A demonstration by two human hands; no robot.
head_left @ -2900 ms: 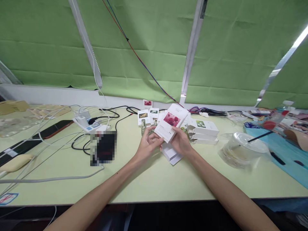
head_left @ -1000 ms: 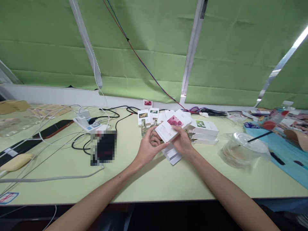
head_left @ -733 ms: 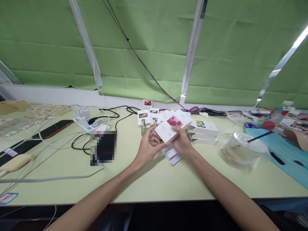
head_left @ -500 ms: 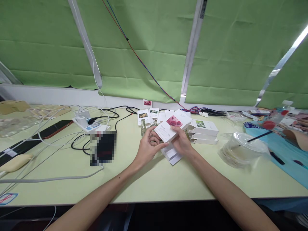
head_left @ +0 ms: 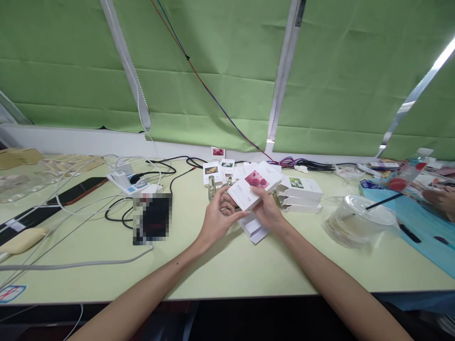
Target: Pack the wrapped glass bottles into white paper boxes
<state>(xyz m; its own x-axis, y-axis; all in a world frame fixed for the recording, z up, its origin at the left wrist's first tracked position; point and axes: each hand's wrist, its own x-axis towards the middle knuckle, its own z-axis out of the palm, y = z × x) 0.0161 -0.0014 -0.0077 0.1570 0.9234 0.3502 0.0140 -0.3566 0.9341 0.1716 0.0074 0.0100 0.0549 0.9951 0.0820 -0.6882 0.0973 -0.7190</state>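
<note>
A white carton with pink roses [head_left: 256, 180] is held tilted above the table, its printed face up. My right hand [head_left: 267, 208] grips it from the right, thumb lying on the front and fingers hidden beneath. My left hand [head_left: 218, 213] is closed at its lower left edge, fingers curled and thumb reaching along the bottom. Below the hands lies an open white carton [head_left: 254, 229] with its flap out. Just beyond my left hand stands a small bottle with a shiny cap [head_left: 212, 187]; other bottles behind are partly covered.
Stacked white cartons [head_left: 302, 189] lie right of my hands, more cartons [head_left: 212, 173] behind. A lidded plastic cup [head_left: 362, 213] with a black straw stands farther right. Cables and a power strip [head_left: 130, 182] spread leftward. Another person's hand [head_left: 444, 201] shows at the right edge.
My hands and the rose carton have hardly moved. At the right edge, the other person's hand has shifted and now shows over the clutter.
</note>
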